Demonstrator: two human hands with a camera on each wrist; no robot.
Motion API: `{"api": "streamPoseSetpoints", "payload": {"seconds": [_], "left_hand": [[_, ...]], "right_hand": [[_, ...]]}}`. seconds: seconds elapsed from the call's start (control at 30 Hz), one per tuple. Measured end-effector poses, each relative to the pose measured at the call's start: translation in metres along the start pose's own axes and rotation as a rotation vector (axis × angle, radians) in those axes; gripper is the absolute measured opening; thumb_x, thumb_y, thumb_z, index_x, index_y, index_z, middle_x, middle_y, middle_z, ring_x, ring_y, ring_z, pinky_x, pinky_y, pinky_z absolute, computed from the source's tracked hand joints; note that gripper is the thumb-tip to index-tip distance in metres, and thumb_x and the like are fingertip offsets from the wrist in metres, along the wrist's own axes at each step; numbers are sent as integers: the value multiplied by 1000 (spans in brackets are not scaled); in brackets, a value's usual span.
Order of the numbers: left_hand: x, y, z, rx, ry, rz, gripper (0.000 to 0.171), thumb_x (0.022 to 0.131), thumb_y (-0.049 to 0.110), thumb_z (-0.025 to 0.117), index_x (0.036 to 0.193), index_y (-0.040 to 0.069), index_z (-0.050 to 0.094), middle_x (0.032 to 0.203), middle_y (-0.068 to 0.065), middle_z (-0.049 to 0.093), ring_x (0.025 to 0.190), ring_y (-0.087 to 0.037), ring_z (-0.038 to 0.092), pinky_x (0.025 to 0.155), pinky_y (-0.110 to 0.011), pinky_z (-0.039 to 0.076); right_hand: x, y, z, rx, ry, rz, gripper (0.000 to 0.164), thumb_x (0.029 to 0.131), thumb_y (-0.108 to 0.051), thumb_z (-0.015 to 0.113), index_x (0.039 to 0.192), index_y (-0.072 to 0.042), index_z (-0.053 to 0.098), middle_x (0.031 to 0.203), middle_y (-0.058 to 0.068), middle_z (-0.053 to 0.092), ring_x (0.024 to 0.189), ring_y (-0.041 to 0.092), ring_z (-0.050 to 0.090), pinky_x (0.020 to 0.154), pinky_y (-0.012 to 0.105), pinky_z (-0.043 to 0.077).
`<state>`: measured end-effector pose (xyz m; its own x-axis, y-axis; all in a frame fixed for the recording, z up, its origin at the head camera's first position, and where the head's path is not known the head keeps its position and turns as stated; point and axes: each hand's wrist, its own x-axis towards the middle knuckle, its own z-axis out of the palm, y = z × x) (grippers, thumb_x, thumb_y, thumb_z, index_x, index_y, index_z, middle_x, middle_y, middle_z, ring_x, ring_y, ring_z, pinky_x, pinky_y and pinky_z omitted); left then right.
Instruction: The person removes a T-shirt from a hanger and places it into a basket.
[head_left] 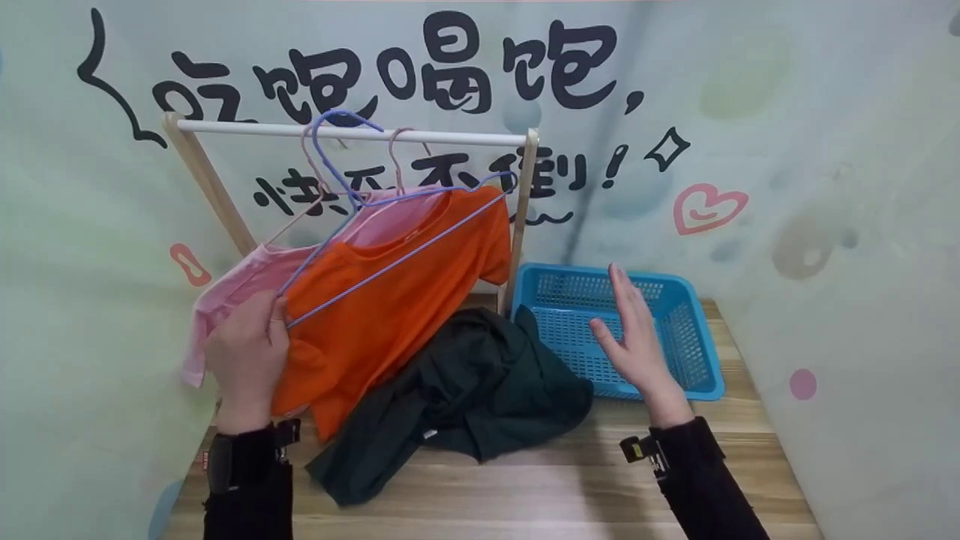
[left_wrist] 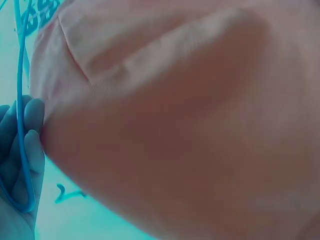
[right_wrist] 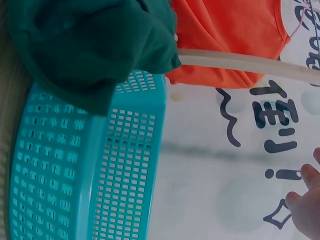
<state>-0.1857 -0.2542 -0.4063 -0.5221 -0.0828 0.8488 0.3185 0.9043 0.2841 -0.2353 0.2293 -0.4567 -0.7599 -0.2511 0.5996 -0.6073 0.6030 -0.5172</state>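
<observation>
My left hand (head_left: pixel 247 349) grips one end of a blue-purple clothes hanger (head_left: pixel 397 259), whose hook reaches up in front of the rail. In the left wrist view the hanger (left_wrist: pixel 21 100) crosses the fingers at the left edge, beside blurred cloth. Behind the hanger, an orange T-shirt (head_left: pixel 405 277) and a pink garment (head_left: pixel 255 274) hang from the rack. A dark green garment (head_left: pixel 480 382) lies crumpled on the table below them. Over the blue basket (head_left: pixel 697 337) my right hand (head_left: pixel 637 341) is held up with straight fingers, holding nothing.
The rack has a white rail (head_left: pixel 465 137) and wooden posts (head_left: pixel 214 187). Part of the green garment overlaps the left side of the basket. A wooden tabletop (head_left: pixel 540 495) lies underneath, with a lettered wall (head_left: pixel 840 150) around it.
</observation>
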Motion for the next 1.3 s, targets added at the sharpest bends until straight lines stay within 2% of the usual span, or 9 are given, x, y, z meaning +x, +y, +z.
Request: {"api": "streamPoseSetpoints", "payload": {"seconds": [0.07, 0.17, 0.3, 0.5, 0.67, 0.83, 1.0, 1.17, 1.3], "left_hand": [[4, 8, 6, 10, -4, 8, 19, 94, 12, 67, 83, 0, 57, 60, -14, 47, 52, -34, 47, 48, -40, 36], [11, 19, 16, 24, -26, 14, 19, 94, 14, 68, 84, 0, 59, 60, -14, 48, 52, -34, 49, 49, -40, 40], [20, 31, 32, 37, -83, 10, 18, 95, 16, 68, 90, -1, 63, 64, -16, 54, 55, -35, 53, 52, -45, 49], [30, 46, 51, 49, -141, 5, 19, 94, 17, 69, 91, 0, 63, 63, -14, 51, 55, -34, 53, 52, -44, 49], [36, 55, 61, 56, -167, 25, 18, 95, 17, 68, 91, 1, 63, 64, -14, 52, 56, -34, 53, 53, -43, 50], [36, 60, 69, 60, -205, 50, 18, 95, 17, 68, 89, 1, 62, 62, -12, 51, 54, -32, 52, 52, -42, 50], [29, 58, 74, 60, -246, 52, 21, 97, 21, 64, 89, 2, 62, 62, -12, 53, 54, -33, 53, 52, -43, 50], [23, 55, 76, 64, -233, 42, 19, 96, 20, 67, 90, 2, 62, 63, -12, 52, 55, -34, 54, 51, -43, 49], [21, 55, 74, 59, -225, 26, 23, 97, 25, 65, 93, 2, 62, 66, -12, 53, 58, -32, 54, 55, -44, 51]], "right_hand": [[-1, -2, 4, -4, -15, -3, 73, 100, -29, 58, 157, -6, 21, 161, 15, 24, 148, 30, 18, 118, 54, 8], [-2, -6, 10, -4, -38, 3, 74, 97, -22, 61, 157, -6, 20, 162, 13, 22, 149, 29, 17, 119, 51, 6], [-6, -9, 21, 1, -62, 22, 74, 97, -26, 60, 157, -7, 21, 163, 10, 21, 149, 28, 16, 118, 53, 7], [-12, -11, 37, 0, -86, -5, 74, 97, -31, 60, 156, -5, 24, 162, 11, 24, 149, 29, 18, 117, 57, 9], [-16, -13, 50, 10, -120, -43, 73, 97, -31, 60, 156, -3, 25, 160, 15, 26, 149, 30, 18, 115, 60, 12], [-19, -15, 64, -13, -163, -62, 75, 95, -30, 63, 155, -4, 27, 160, 17, 26, 148, 32, 18, 116, 59, 12], [-22, -16, 79, -58, -227, -71, 79, 94, -36, 65, 156, -8, 26, 162, 14, 23, 149, 32, 17, 117, 56, 11], [-26, -18, 95, -97, -249, -102, 82, 90, -39, 69, 155, -7, 31, 160, 15, 26, 147, 34, 20, 115, 59, 14], [-26, -18, 105, -116, -259, -119, 82, 90, -43, 69, 153, -6, 34, 159, 16, 27, 146, 37, 23, 114, 61, 17]]}}
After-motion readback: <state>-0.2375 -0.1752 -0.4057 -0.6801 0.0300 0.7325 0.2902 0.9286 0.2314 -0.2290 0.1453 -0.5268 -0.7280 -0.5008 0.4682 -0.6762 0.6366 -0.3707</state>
